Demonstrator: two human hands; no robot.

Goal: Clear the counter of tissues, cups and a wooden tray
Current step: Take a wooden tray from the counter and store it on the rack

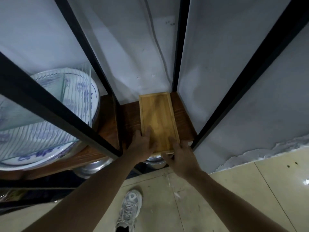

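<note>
Resting on one wooden tray (158,121) (shelf-bound), left hand (142,146) and right hand (182,156), each grip grasping it.

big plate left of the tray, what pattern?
White plate with blue painted markings, head view.

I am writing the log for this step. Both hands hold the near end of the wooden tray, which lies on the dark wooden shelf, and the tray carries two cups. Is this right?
Not quite: the wooden tray carries nothing; the head view shows its surface bare. The rest stands: the left hand and the right hand hold its near end, and it lies on the dark wooden shelf.
</note>
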